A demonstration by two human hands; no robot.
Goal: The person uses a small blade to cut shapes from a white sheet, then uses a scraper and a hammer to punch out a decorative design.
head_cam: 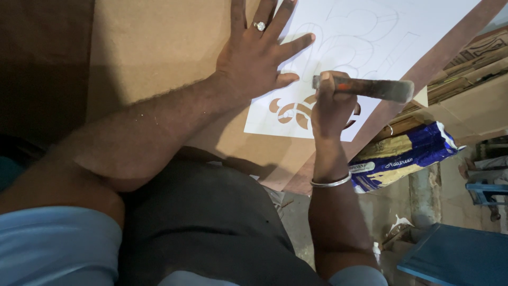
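At the frame's upper middle we pressed our left hand (259, 58) flat and spread on the white paper pattern (338, 63) to pin it to the brown board (159, 47), while our right hand (330, 106) gripped a cutting tool (370, 88) at its cut-out scrolls.

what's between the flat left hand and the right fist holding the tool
In the head view, only white stencil paper lies between the left hand and right hand: pencilled outlines, plus cut-out curls showing the brown board beneath.
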